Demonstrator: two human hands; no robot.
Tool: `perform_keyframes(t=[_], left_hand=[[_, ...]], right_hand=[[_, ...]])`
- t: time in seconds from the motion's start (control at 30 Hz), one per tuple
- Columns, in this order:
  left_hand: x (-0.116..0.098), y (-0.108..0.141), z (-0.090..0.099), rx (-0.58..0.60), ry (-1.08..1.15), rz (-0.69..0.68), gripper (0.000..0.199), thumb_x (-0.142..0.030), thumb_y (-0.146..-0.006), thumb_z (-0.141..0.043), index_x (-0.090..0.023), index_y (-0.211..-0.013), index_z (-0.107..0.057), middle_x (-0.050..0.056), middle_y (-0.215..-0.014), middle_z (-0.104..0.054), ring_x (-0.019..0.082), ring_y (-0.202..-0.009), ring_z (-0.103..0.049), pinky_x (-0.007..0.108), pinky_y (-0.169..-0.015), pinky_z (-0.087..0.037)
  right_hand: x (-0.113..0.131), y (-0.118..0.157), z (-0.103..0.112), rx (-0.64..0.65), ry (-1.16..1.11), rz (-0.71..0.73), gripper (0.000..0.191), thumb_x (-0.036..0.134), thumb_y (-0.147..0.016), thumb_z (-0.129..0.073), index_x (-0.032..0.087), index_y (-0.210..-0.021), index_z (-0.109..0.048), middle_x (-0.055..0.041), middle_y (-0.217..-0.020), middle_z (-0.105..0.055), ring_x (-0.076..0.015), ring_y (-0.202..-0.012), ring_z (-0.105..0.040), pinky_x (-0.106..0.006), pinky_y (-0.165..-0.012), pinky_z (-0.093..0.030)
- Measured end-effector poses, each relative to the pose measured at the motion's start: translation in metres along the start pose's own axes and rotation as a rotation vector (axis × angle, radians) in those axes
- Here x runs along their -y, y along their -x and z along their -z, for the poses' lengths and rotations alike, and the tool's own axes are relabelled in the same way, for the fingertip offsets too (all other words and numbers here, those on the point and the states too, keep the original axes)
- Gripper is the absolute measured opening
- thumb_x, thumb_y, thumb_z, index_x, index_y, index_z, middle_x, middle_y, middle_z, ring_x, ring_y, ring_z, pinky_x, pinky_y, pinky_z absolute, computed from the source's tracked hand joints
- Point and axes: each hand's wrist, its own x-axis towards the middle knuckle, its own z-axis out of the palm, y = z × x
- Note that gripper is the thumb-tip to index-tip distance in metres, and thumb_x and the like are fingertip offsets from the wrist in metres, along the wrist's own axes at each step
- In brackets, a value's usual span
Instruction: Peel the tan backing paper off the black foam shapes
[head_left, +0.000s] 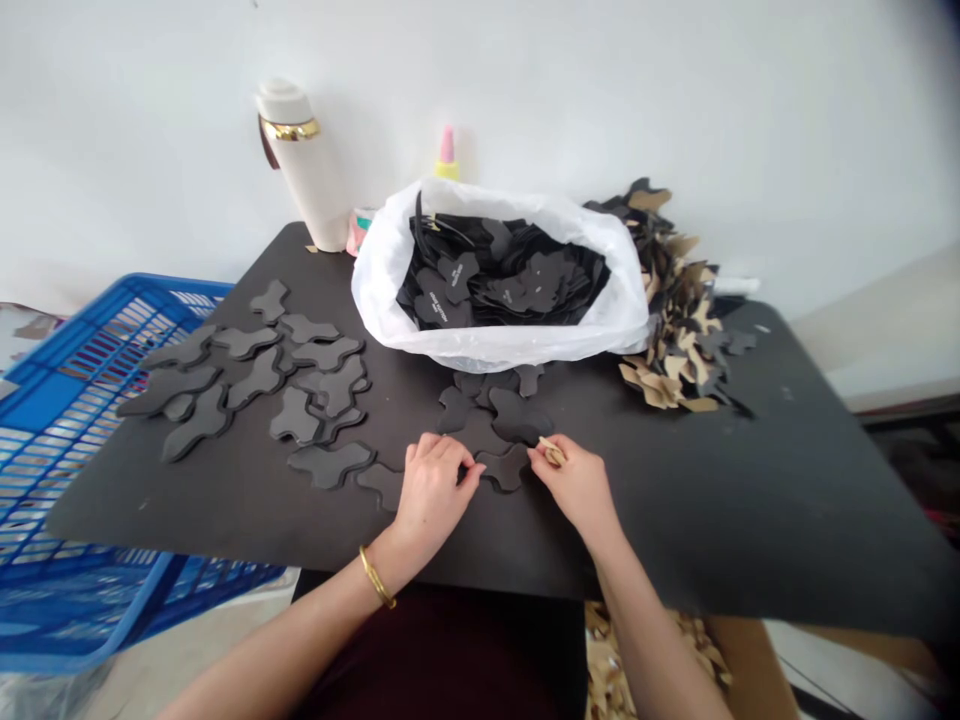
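Observation:
My left hand (437, 485) has its fingers bent, with thumb and index finger pinched at the left end of a small dark wavy-edged cut-out piece (504, 468). At that piece's other end are the fingertips of my right hand (574, 485). Tan paper-like scraps (553, 452) stick out from between my right fingers, which are closed on them. Just beyond lie several loose black pieces (517, 415). Another dark cut-out piece (382, 483) lies partly behind my left hand.
A white plastic bag (499, 345) full of black pieces (517, 280) stands behind my hands. Stacked dark pieces (259, 378) lie left; a tan-and-black scrap heap (679, 340) sits right. A white flask (304, 175) stands at the back. A blue basket (67, 440) is beside the table (712, 500).

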Motion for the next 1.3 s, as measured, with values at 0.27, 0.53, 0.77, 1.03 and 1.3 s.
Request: perform_keyframes(t=[0.27,0.53,0.77,1.03,1.3], left_hand=[[0.001,-0.001,-0.002,0.011,-0.045,-0.014,0.015,-0.020,-0.086,-0.069,-0.020,-0.076,-0.058,0.001,-0.083,-0.066,0.023,-0.089,-0.053,0.037,-0.076,-0.033],[-0.002,-0.008,0.005,0.076,-0.232,-0.084,0.016,-0.023,-0.087,-0.067,-0.019,-0.076,-0.057,0.003,-0.085,-0.065,0.025,-0.087,-0.053,0.038,-0.075,-0.033],[0.023,0.018,0.044,0.119,-0.239,-0.134,0.019,-0.027,-0.088,-0.068,-0.020,-0.074,-0.058,0.002,-0.081,-0.063,0.024,-0.089,-0.053,0.038,-0.077,-0.034],[0.040,0.018,0.052,0.082,-0.395,-0.201,0.032,-0.041,-0.082,-0.073,-0.013,-0.091,-0.061,0.009,-0.090,-0.067,0.030,-0.093,-0.058,0.044,-0.080,-0.042],[0.014,0.041,0.021,0.379,-0.287,-0.750,0.074,-0.053,-0.096,-0.044,-0.008,-0.152,-0.025,0.014,-0.161,-0.023,0.028,-0.150,-0.014,0.044,-0.121,-0.015]], right_hand=[[0.002,0.000,-0.003,0.016,0.113,-0.019,0.021,0.041,-0.080,-0.057,0.022,-0.076,-0.064,-0.0022,-0.066,-0.068,-0.0190,-0.063,-0.063,-0.026,-0.061,-0.038],[0.012,0.003,-0.001,0.091,0.279,-0.083,0.014,0.035,-0.083,-0.058,0.023,-0.082,-0.065,-0.0040,-0.074,-0.071,-0.0220,-0.071,-0.066,-0.026,-0.061,-0.035],[0.034,0.049,-0.010,0.228,0.285,-0.026,0.014,0.036,-0.088,-0.059,0.024,-0.084,-0.065,-0.0027,-0.082,-0.074,-0.0213,-0.076,-0.068,-0.026,-0.062,-0.033],[0.053,0.049,-0.010,0.320,0.444,-0.114,0.019,0.041,-0.090,-0.060,0.023,-0.084,-0.063,-0.0050,-0.086,-0.074,-0.0234,-0.080,-0.069,-0.026,-0.058,-0.031],[0.025,0.035,0.012,0.178,0.290,-0.160,0.032,0.047,-0.081,-0.067,0.021,-0.097,-0.058,-0.0049,-0.082,-0.072,-0.0235,-0.075,-0.069,-0.027,-0.063,-0.040]])
